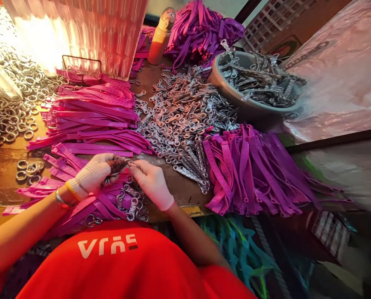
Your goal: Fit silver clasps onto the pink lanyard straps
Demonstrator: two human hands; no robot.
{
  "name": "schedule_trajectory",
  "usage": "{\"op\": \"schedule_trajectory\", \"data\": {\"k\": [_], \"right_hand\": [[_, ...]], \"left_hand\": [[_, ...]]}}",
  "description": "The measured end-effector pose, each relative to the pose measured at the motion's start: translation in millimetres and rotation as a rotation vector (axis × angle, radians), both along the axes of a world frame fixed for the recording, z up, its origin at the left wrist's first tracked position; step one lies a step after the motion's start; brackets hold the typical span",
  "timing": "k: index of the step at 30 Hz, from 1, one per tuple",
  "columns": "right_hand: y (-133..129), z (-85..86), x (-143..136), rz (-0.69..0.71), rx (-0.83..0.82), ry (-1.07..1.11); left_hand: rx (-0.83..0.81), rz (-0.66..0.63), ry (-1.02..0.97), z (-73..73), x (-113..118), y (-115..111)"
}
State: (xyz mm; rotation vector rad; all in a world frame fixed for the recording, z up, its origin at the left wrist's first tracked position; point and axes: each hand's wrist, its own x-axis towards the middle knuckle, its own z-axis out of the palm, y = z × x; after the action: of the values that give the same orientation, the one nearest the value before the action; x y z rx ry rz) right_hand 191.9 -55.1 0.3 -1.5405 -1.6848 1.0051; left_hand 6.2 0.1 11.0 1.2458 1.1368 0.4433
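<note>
My left hand (pixel 93 172), in a white knit glove, is closed around a small bundle of dark twisted metal links (pixel 118 165). My right hand (pixel 151 182), also in a pale glove, pinches at the tip of that bundle; the exact small part between its fingers is too small to make out. Beneath both hands lie pink straps (pixel 106 203) with metal swivel clips (pixel 132 203) at their ends, near the table's front edge. Just beyond my right hand spreads a big heap of silver twisted metal links (pixel 179 112) with looped ends.
Stacked pink straps (pixel 92 112) lie at left, and purple straps (pixel 247 170) hang over the edge at right. A grey bucket (pixel 218 79) full of links stands behind them. Loose metal rings (pixel 14 120) cover the far left. An orange bottle (pixel 159 41) stands at the back.
</note>
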Motion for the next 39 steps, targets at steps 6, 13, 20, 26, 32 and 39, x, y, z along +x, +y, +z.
{"op": "schedule_trajectory", "data": {"k": [6, 13, 20, 26, 32, 39], "right_hand": [[8, -10.7, 10, -0.181, -0.113, 0.284], [9, -10.5, 12, -0.222, -0.065, 0.29], [10, -9.9, 4, -0.12, -0.023, 0.189], [9, -14.3, 5, -0.058, 0.238, -0.08], [9, -7.7, -15, 0.081, 0.316, -0.404], [10, 1.1, -32, 0.145, 0.3, -0.876]], "left_hand": [[0.664, -0.403, 0.829, -20.1, 32, 39], [0.726, -0.584, 0.924, -18.2, 36, 38], [0.687, -0.528, 0.732, -24.6, 33, 42], [0.565, -0.425, 0.55, -23.2, 12, 43], [-0.093, -0.095, -0.082, -20.2, -22, 16], [-0.089, -0.043, -0.133, -19.9, -23, -2]]}}
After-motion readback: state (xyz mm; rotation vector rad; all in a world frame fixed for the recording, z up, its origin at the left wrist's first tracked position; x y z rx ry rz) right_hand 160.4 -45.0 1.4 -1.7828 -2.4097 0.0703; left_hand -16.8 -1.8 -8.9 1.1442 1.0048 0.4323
